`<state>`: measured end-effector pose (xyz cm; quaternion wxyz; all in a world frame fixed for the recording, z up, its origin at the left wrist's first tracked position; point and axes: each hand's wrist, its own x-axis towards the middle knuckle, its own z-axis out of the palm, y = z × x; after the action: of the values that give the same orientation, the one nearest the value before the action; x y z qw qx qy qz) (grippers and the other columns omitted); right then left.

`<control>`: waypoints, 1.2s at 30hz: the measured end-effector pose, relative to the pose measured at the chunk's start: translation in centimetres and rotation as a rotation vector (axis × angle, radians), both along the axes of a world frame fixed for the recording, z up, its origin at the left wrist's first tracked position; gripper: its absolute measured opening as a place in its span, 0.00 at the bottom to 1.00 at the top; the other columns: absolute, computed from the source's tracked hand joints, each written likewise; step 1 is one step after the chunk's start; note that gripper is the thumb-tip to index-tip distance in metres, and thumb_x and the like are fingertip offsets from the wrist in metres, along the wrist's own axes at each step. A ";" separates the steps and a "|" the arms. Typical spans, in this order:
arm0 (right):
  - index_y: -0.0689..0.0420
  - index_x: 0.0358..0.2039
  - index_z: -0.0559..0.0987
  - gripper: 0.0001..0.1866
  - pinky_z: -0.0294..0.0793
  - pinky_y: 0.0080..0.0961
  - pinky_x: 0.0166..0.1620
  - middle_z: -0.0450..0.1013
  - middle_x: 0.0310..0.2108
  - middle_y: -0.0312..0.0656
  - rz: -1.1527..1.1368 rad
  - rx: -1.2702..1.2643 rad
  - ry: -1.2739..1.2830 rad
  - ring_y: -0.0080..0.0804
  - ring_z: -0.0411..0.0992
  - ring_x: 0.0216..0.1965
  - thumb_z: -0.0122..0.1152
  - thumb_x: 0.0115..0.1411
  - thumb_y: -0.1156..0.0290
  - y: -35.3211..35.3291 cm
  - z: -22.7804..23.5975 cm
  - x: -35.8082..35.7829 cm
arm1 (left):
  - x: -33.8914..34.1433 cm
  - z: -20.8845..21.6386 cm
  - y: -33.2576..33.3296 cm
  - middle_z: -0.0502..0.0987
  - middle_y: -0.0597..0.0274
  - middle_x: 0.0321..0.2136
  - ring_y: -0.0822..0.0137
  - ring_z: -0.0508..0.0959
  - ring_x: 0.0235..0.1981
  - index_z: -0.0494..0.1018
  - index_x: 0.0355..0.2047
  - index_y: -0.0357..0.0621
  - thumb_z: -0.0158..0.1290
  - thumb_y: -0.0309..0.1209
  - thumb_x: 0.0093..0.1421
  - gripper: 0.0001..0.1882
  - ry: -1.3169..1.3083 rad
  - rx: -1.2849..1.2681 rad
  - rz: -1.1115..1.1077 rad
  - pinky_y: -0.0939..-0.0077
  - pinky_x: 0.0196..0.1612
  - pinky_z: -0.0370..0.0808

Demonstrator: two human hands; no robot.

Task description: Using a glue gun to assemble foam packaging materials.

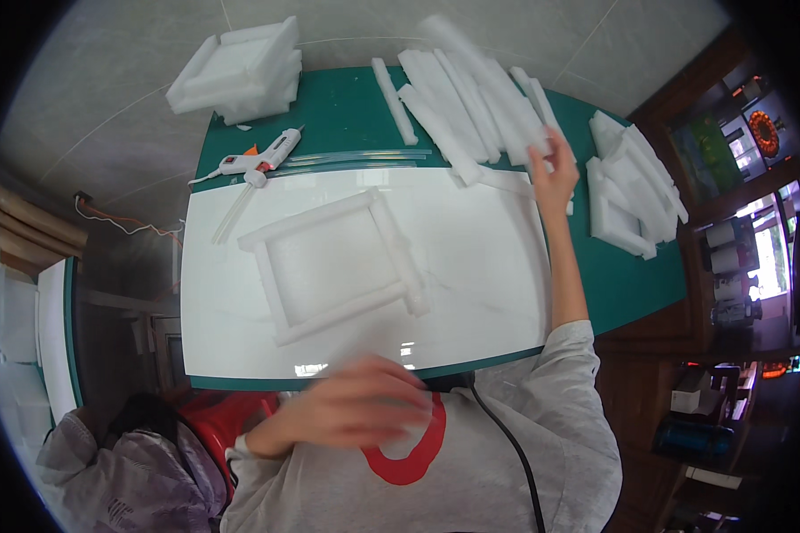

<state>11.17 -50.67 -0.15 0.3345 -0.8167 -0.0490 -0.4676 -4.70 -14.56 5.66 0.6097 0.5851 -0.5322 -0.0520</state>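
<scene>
Foam trays point(206, 93), white and stacked, stand at the far left corner of the green surface point(627, 302), well beyond the left hand. Nearer to that hand, though still farther out and to its left, a white glue gun point(258, 165) lies by the far edge of a white board point(498, 266), with thin clear sticks point(356, 161) just to its right. The rectangular foam frame point(316, 216) lies tilted askew on the board, directly beyond the left hand and to the left of the right hand, touched by neither. The left hand point(364, 404) hangs blurred over the near edge, in front of the body; whether it holds anything I cannot tell. Beyond the right hand and to its left, loose foam strips point(453, 111) fan out. The right hand point(556, 173), arm outstretched, grips the near end of a blurred foam strip point(489, 75) above them. Just right of it sits another foam pile point(636, 191).
</scene>
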 end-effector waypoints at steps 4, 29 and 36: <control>0.59 0.37 0.74 0.17 0.70 0.22 0.33 0.70 0.33 0.44 0.172 -0.131 0.058 0.33 0.70 0.30 0.59 0.44 0.82 2.9 -1.1 -2.0 | -2.1 0.7 -6.9 0.69 0.59 0.44 0.60 0.70 0.42 0.71 0.43 0.41 0.56 0.31 0.51 0.18 -0.066 -0.103 -0.348 0.69 0.42 0.70; 0.59 0.26 0.75 0.10 0.70 0.23 0.30 0.70 0.32 0.43 0.555 -0.231 0.045 0.35 0.70 0.30 0.61 0.40 0.84 9.8 -3.1 -5.8 | -1.6 0.1 -7.1 0.73 0.63 0.37 0.64 0.73 0.34 0.74 0.37 0.41 0.55 0.23 0.47 0.14 -0.089 -0.150 -0.083 0.73 0.35 0.71; 0.62 0.40 0.73 0.15 0.70 0.20 0.32 0.72 0.34 0.43 0.056 0.270 0.293 0.26 0.70 0.31 0.60 0.50 0.77 4.4 -2.7 -3.2 | 1.3 -2.6 1.8 0.75 0.56 0.28 0.65 0.74 0.29 0.75 0.30 0.35 0.50 0.17 0.48 0.08 0.173 0.122 0.571 0.77 0.33 0.70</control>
<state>8.02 -46.26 -2.81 0.4575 -0.8221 0.0409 -0.3364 -3.39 -12.77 3.10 0.6063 0.7401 -0.2882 0.0400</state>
